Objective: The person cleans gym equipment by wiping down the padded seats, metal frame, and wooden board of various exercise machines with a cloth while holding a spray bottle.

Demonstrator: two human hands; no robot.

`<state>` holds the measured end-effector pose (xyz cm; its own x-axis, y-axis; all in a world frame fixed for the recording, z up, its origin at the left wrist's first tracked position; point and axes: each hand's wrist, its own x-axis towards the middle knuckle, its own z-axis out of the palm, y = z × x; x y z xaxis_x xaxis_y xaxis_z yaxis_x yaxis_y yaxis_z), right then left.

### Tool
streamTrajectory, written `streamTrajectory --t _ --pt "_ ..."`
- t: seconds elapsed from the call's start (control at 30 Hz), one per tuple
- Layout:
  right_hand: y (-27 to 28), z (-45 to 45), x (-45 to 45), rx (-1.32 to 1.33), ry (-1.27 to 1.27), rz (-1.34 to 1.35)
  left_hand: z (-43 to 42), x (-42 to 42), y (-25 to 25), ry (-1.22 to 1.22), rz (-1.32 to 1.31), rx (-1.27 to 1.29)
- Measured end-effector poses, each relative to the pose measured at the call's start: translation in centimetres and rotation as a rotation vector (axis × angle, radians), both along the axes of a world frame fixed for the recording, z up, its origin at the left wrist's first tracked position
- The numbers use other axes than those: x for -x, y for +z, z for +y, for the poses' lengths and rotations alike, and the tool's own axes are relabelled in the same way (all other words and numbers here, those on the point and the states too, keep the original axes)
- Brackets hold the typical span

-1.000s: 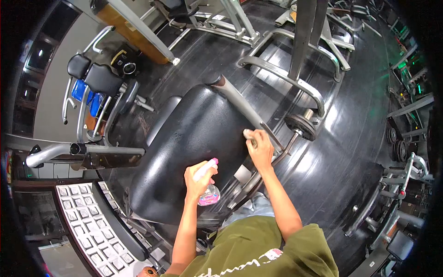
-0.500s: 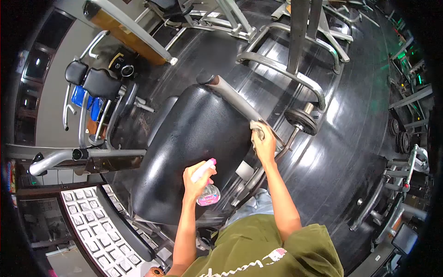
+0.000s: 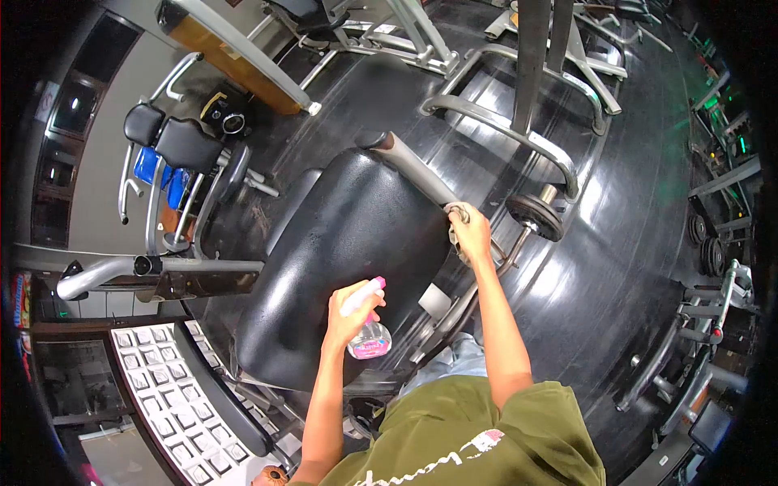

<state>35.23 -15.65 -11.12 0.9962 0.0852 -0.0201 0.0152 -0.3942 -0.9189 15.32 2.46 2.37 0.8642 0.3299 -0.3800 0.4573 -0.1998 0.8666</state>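
My left hand (image 3: 344, 317) is wrapped round a clear spray bottle (image 3: 371, 340) with a white and pink trigger head and a pink label. It holds the bottle upright over the lower part of a large black padded backrest (image 3: 324, 235). A crumpled, light-coloured cloth (image 3: 459, 214) is gripped in my right hand (image 3: 473, 239). That cloth presses against the grey metal tube (image 3: 421, 174) running along the pad's right edge; the tube's far end has a black cap. My fingertips are partly hidden behind the cloth.
A weight plate (image 3: 535, 215) sits on a peg right of my right hand. Curved machine frames (image 3: 519, 130) stand ahead. On the left are a padded handle arm (image 3: 97, 279) and another seat machine (image 3: 186, 146). White pigeonhole-like squares (image 3: 174, 397) lie lower left.
My right hand and the cloth have slid a little farther up along the metal tube. The left hand keeps the spray bottle in nearly the same place. The view has shifted slightly.
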Motion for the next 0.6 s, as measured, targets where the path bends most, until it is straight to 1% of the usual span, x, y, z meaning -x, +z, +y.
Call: streamTrajectory --t 0.07,0.13,0.2,0.23,0.3,0.33,0.37,0.4,0.47,0.5,0.53,0.6 --pt "0.2 -0.1 0.6 -0.203 -0.029 0.161 0.1 0.1 -0.2 -0.007 -0.043 0.027" --pt "-1.2 -0.2 2.7 -0.259 -0.105 0.145 0.0 0.1 0.2 -0.003 -0.024 0.014" --pt "-2.6 0.0 5.2 -0.319 -0.189 0.069 -0.1 -0.1 0.2 0.004 -0.012 0.005" --pt "-2.8 0.2 6.8 -0.282 -0.235 0.05 0.0 -0.1 0.2 0.013 -0.009 0.008" --pt "-3.7 0.5 10.0 -0.338 -0.223 0.112 -0.1 0.0 0.3 0.021 -0.01 0.003" --pt "-3.0 0.6 11.8 -0.365 -0.201 0.231 0.0 -0.1 0.3 0.014 -0.018 0.005" --pt "-4.0 0.6 13.3 -0.315 -0.158 0.316 0.0 -0.1 0.2 0.002 -0.011 0.007" --pt "-4.0 0.5 14.8 -0.322 -0.105 0.291 0.1 -0.1 0.1 -0.008 -0.004 0.012" --pt "-3.7 0.3 15.7 -0.383 -0.04 0.259 0.4 0.0 -0.4 -0.022 -0.006 0.022" --pt "-3.8 0.1 14.9 -0.35 -0.028 0.23 0.4 0.1 -0.5 -0.03 -0.03 0.037" --pt "-3.8 0.3 13.9 -0.37 -0.061 0.182 0.5 0.2 -0.5 -0.037 -0.051 0.051" --pt "-3.9 0.8 11.0 -0.41 -0.157 0.213 0.6 0.3 -0.5 -0.046 -0.029 0.042"
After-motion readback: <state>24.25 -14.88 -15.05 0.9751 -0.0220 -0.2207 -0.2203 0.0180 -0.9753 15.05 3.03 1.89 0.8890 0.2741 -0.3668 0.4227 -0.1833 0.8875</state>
